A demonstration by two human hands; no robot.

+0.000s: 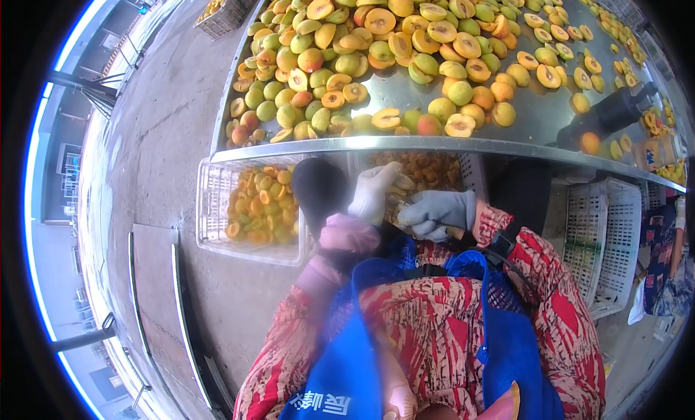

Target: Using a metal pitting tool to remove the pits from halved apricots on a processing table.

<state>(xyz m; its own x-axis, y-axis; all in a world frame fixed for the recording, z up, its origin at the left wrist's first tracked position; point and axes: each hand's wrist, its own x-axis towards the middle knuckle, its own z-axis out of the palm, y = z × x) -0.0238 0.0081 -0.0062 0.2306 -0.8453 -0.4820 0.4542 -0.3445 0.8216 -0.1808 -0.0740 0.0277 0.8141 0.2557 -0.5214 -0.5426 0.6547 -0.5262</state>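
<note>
My left hand [373, 193], in a white glove with a pink cuff, is closed on a yellowish peach half [404, 182] in front of the table edge. Close beside it, my right hand [438, 213] in a grey-blue glove is closed round a small tool; the tan end of its handle [457, 233] shows below the fingers. The tool's working end is mostly hidden between the hands. Below and beyond them stands a crate of orange-brown fruit pieces [434, 166]. Many peaches, whole and halved [380, 22], some halves with pits, are heaped on the metal table [384, 90].
A white crate [210, 217] with peach halves sits left of my knee. Other white crates [612, 253] stand on the right, near another person's arm [679, 246]. A dark cylindrical object [615, 116] is over the table's right side. A filled crate [224, 14] stands far left.
</note>
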